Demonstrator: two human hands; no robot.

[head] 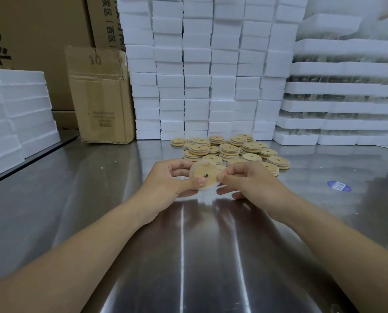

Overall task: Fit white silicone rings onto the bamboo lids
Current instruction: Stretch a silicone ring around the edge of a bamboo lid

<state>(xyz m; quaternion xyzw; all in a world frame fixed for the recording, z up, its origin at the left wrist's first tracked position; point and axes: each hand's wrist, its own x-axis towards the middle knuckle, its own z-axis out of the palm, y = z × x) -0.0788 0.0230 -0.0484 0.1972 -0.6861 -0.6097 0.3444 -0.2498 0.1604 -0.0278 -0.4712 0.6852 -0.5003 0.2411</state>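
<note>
Ring-fitting is going on just above the tabletop [98, 188]: the left hand [168, 177] is pinching a bamboo lid [203, 173] by its edge, the right hand [244, 179] is pinching the white silicone ring [205, 189], which is probably needing working round the rim next.

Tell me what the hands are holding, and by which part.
One bamboo lid, held by its rim: left hand grips the left edge, right hand pinches the right edge.

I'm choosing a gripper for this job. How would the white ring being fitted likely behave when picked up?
The white ring looks thin and translucent, so probably floppy and very light. It wraps round the bamboo lid, so likely stretchy.
</note>
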